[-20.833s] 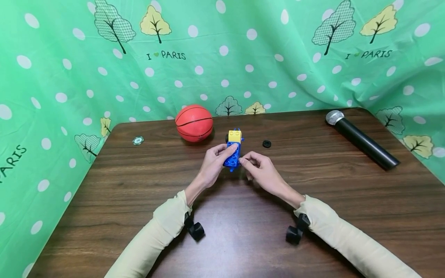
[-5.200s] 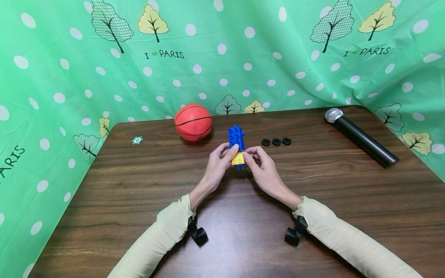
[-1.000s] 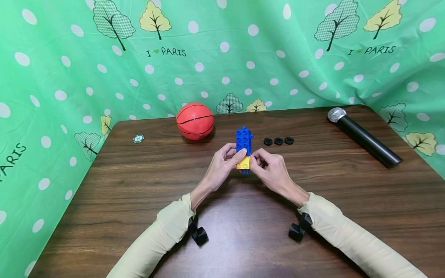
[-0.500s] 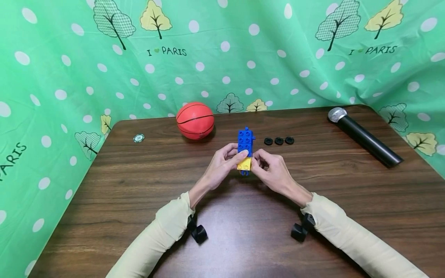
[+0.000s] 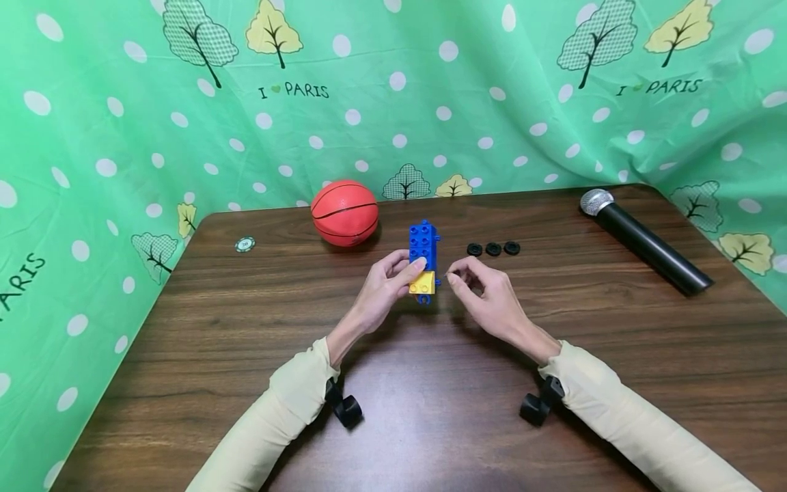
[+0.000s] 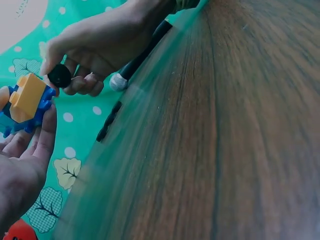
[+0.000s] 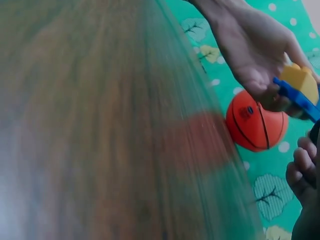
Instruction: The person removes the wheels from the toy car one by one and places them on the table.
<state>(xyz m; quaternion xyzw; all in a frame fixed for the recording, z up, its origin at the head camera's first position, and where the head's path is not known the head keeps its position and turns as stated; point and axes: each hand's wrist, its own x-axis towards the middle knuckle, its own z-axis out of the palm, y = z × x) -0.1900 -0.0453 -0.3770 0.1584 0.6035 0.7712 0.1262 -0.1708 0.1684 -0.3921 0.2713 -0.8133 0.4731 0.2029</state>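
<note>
My left hand (image 5: 376, 295) grips a toy car of building blocks (image 5: 423, 247), its thumb over the top studs. The car has blue studded bricks and a sloped yellow brick (image 5: 422, 282) at the near end. A small blue hook sticks out below the yellow brick, and bare blue pegs stick out on the right side. Just right of the car, apart from it, my right hand (image 5: 490, 301) pinches a small black wheel (image 6: 60, 76), plain in the left wrist view but hidden by the fingers in the head view. Three more black wheels (image 5: 493, 249) lie in a row behind that hand.
A red toy basketball (image 5: 344, 214) stands at the back of the brown wooden table (image 5: 393, 410). At far left lies a poker chip (image 5: 244, 244). A black microphone (image 5: 645, 242) lies at the right. Behind hangs a green dotted curtain (image 5: 393, 116).
Since the oldest frame, the car has been turned end for end and the wheels on the table went from one to three. Just now my right hand drew away rightward with a wheel, baring a peg.
</note>
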